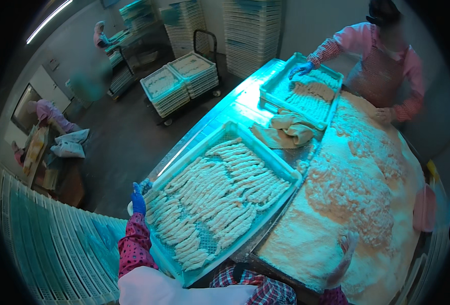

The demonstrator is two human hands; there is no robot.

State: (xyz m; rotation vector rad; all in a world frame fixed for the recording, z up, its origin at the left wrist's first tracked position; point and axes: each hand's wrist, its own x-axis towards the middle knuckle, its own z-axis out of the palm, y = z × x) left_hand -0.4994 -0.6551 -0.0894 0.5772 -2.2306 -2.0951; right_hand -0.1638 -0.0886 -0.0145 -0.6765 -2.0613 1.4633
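Note:
A pale green plastic tray [292, 179] with a mesh bottom lies tilted before me, holding rows of crumb-coated strips [212, 183]. My left hand [139, 201], in a blue glove, grips its left rim near the corner. On the right, a wide heap of pale crumbs [357, 203] covers the work surface. My right hand [343, 256], in a thin translucent glove dusted with crumbs, rests at the near part of the heap. Its fingers reach forward, partly blurred into the crumbs, and no strip shows in it.
Beyond my tray lie a crumpled tan cloth [288, 129] and a second tray [266, 96], where a co-worker's blue-gloved hand [301, 70] reaches in. Stacked trays [57, 244] stand at my left. A loaded cart [179, 84] is on the floor; a pink container [424, 208] sits at right.

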